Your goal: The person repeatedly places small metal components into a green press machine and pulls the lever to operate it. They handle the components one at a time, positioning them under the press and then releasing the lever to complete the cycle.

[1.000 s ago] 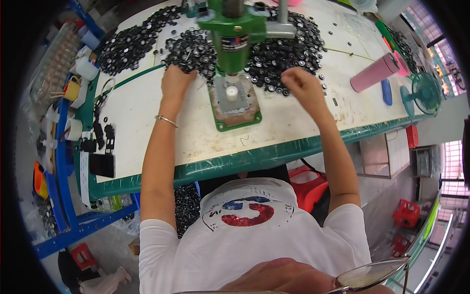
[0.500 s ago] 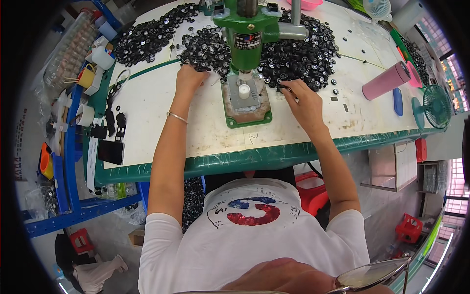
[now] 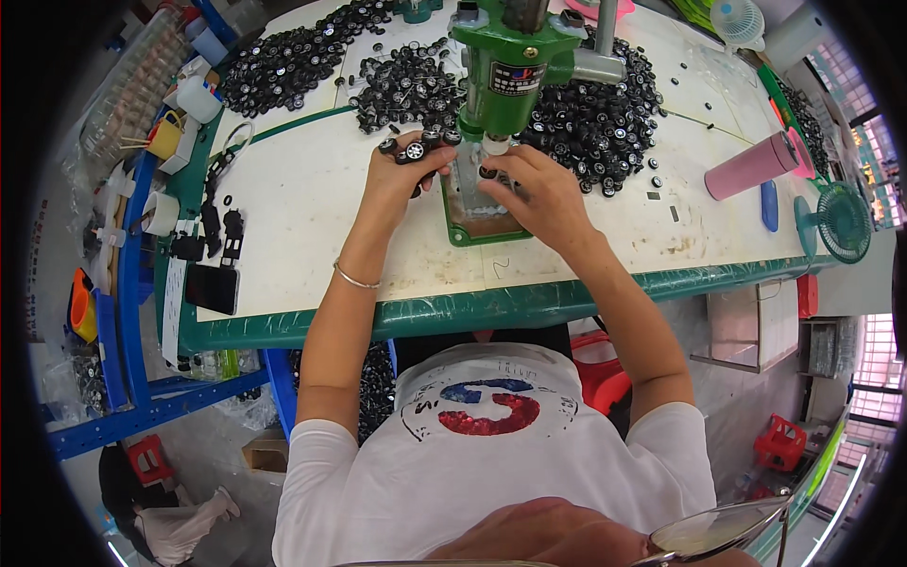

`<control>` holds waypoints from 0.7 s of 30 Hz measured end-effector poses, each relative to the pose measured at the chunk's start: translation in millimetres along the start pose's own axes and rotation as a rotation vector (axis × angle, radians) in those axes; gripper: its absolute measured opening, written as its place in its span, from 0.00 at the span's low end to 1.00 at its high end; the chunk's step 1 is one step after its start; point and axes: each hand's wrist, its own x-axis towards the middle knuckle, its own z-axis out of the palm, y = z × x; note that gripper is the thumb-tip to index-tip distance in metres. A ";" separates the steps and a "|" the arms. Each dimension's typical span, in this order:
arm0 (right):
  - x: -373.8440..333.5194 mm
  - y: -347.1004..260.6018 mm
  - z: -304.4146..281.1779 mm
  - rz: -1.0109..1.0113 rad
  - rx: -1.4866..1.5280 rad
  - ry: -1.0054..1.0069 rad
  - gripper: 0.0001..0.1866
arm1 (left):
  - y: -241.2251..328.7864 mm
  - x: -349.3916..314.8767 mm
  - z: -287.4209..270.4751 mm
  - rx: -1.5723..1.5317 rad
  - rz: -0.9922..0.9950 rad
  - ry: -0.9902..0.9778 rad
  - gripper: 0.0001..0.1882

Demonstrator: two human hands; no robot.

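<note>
A green bench press (image 3: pixel 510 80) stands at the middle of the table, its base plate (image 3: pixel 474 227) partly covered by my hands. My left hand (image 3: pixel 399 175) is closed around several small black toy wheels (image 3: pixel 416 151) with silver hubs, just left of the press. Under the ram, my right hand (image 3: pixel 537 189) pinches a small black wheel (image 3: pixel 487 173) between thumb and fingers. Whether that wheel touches the white fixture cannot be seen, as my fingers cover the spot. Heaps of the same wheels lie behind, one pile (image 3: pixel 408 87) to the left and a larger pile (image 3: pixel 605 123) to the right.
On the right stand a pink tumbler (image 3: pixel 751 165), a blue flat case (image 3: pixel 769 206) and a small green fan (image 3: pixel 841 213). At the left edge lie a phone (image 3: pixel 212 288) and black plastic parts (image 3: pixel 213 227). A blue rack (image 3: pixel 137 312) adjoins the table's left side.
Both hands have come back from the wheel piles toward the press. My left hand now holds a bunch of wheels, and my right hand has moved left under the ram with one wheel.
</note>
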 end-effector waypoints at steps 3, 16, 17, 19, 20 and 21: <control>2.6 -1.8 6.1 0.116 0.130 0.025 0.09 | 1.8 -4.2 5.6 0.002 0.002 -0.017 0.09; -4.1 17.0 13.8 0.324 0.605 0.079 0.20 | 2.3 -7.1 31.1 -0.076 0.031 -0.056 0.12; -2.2 17.5 7.8 0.377 0.626 0.105 0.22 | 2.3 -7.0 30.8 -0.054 0.029 -0.062 0.13; 1.4 30.6 -6.0 0.429 0.641 0.147 0.18 | 4.8 -8.7 35.7 -0.073 0.080 -0.058 0.13; 5.8 31.8 -15.3 0.475 0.721 0.186 0.17 | 5.5 -9.0 36.9 -0.082 0.105 -0.052 0.13; 11.2 37.8 -27.5 0.478 0.708 0.207 0.17 | -0.1 -5.1 37.1 -0.115 0.130 -0.081 0.14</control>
